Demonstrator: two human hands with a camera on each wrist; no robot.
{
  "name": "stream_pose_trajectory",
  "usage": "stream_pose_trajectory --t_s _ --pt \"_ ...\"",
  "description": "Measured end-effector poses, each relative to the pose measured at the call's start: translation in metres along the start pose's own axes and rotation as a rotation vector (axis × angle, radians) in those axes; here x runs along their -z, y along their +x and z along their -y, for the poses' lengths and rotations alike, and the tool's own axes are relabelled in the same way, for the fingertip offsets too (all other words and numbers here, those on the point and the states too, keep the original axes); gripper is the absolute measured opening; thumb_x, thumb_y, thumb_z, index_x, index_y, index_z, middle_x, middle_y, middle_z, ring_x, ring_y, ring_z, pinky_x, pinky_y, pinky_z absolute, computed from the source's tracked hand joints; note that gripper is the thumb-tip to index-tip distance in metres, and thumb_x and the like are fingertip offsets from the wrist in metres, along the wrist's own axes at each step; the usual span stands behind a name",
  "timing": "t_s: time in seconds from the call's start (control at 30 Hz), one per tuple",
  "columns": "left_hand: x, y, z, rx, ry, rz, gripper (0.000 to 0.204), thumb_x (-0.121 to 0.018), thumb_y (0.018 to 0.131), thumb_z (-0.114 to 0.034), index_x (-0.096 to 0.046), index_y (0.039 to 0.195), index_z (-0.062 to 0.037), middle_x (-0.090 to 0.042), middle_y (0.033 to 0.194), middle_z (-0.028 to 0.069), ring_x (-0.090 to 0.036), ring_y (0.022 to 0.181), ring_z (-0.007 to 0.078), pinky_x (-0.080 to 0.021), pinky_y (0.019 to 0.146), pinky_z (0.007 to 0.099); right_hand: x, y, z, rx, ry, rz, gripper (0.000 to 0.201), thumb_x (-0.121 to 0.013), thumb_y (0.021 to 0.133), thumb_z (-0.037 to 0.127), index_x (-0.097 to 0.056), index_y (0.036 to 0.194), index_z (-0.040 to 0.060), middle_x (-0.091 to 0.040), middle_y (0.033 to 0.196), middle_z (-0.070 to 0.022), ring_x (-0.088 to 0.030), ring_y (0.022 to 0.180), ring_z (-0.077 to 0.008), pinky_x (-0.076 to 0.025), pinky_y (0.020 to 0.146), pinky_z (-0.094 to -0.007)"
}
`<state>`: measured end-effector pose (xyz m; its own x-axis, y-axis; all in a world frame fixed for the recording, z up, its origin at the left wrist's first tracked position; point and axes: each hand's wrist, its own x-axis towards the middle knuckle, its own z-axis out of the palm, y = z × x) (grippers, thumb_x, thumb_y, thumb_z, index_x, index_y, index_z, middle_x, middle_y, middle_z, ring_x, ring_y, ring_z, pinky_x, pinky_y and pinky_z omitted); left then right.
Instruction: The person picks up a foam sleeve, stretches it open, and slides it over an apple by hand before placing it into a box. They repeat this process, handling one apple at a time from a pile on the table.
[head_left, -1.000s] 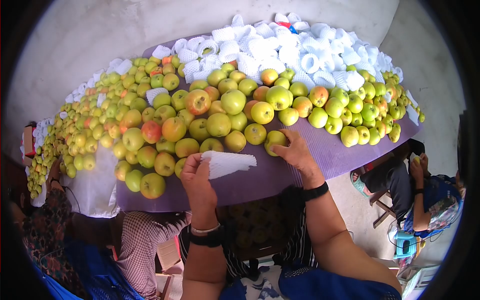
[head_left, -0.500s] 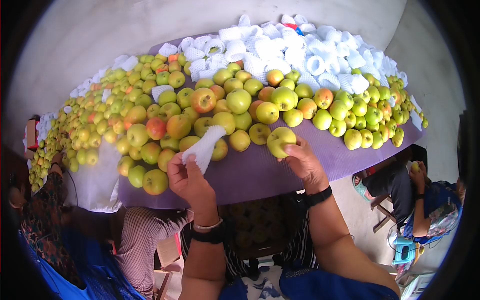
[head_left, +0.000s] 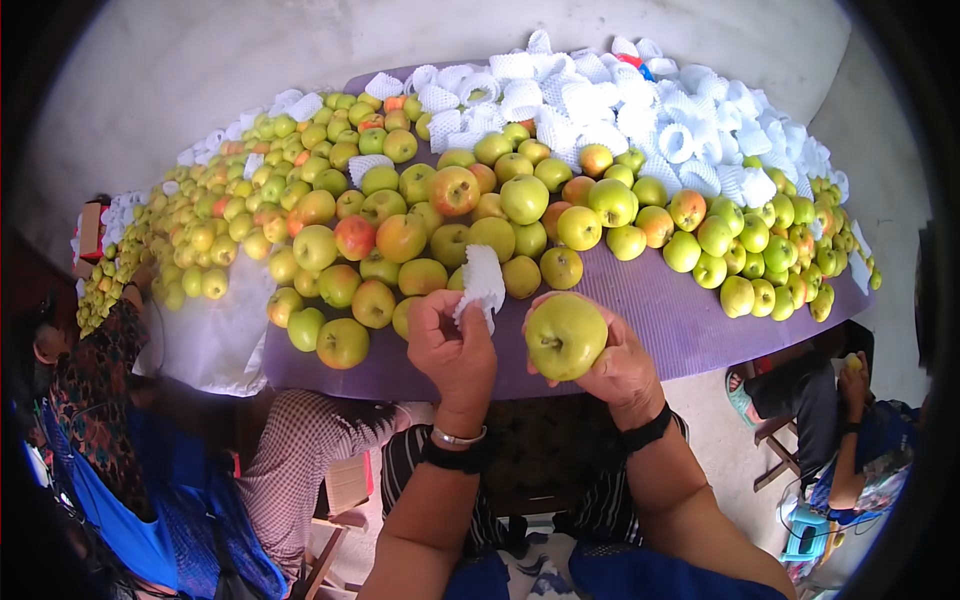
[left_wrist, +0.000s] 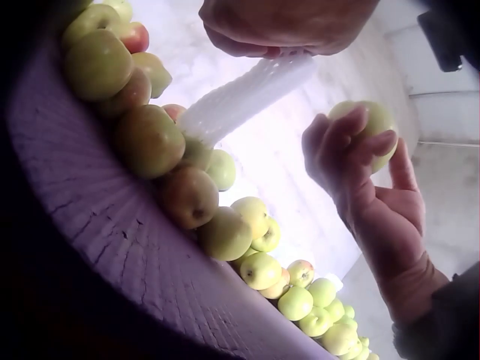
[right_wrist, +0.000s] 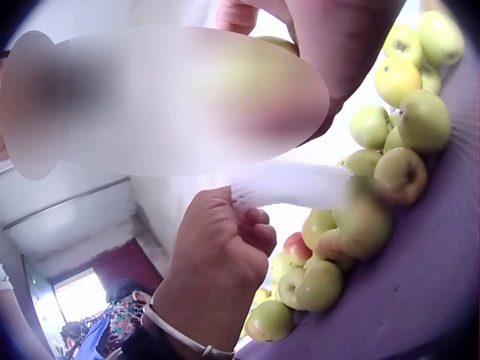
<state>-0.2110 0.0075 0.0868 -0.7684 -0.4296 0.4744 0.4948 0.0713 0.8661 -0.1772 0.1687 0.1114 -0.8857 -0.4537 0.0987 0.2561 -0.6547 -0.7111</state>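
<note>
In the head view my right hand (head_left: 622, 368) holds a yellow-green apple (head_left: 566, 337) up off the purple mat, its fingers curled round the far side. My left hand (head_left: 455, 350), beside it, pinches a white foam net sleeve (head_left: 483, 280) between thumb and fingers. The sleeve stands up from the fingertips, apart from the apple. The left wrist view shows the sleeve (left_wrist: 247, 97) stretched out below the left hand (left_wrist: 292, 22), and the right hand (left_wrist: 375, 187) round the apple (left_wrist: 371, 124). In the right wrist view a blur covers part of the right hand's work.
Many apples (head_left: 455, 190) are heaped across the purple mat (head_left: 650, 310), with a pile of white foam sleeves (head_left: 640, 110) behind them. A person (head_left: 110, 420) sits at the left, another (head_left: 860, 450) at the right. A grey wall (head_left: 300, 50) stands behind the heap.
My right hand has lifted the apple off the mat and drawn it nearer and toward my left hand. The sleeve in my left hand has turned from lying sideways to upright.
</note>
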Motion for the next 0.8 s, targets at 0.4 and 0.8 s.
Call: stream_pose_trajectory --t_s 0.4,0.8 --pt "-0.001 -0.006 0.001 -0.032 0.122 0.101 0.017 -0.062 0.067 0.002 -0.051 0.079 -0.0019 -0.05 0.074 0.0045 -0.049 0.06 0.0128 -0.042 0.055 0.0248 -0.002 0.008 -0.02 -0.035 -0.222 0.158 0.086 -0.085 0.045 0.024 -0.051 0.12 0.0023 -0.028 0.136 -0.0118 -0.03 0.127 -0.024 -0.025 0.105 -0.0335" --pt "0.002 -0.004 -0.007 0.173 -0.184 0.408 0.01 -0.057 0.084 -0.002 -0.057 0.093 0.0022 -0.059 0.083 0.0011 -0.053 0.075 0.0061 -0.043 0.068 0.019 0.016 0.01 -0.016 0.169 0.001 -0.132 0.077 -0.076 0.061 0.018 -0.041 0.125 -0.0053 -0.055 0.114 -0.0092 -0.053 0.106 -0.0201 -0.041 0.093 -0.0321"
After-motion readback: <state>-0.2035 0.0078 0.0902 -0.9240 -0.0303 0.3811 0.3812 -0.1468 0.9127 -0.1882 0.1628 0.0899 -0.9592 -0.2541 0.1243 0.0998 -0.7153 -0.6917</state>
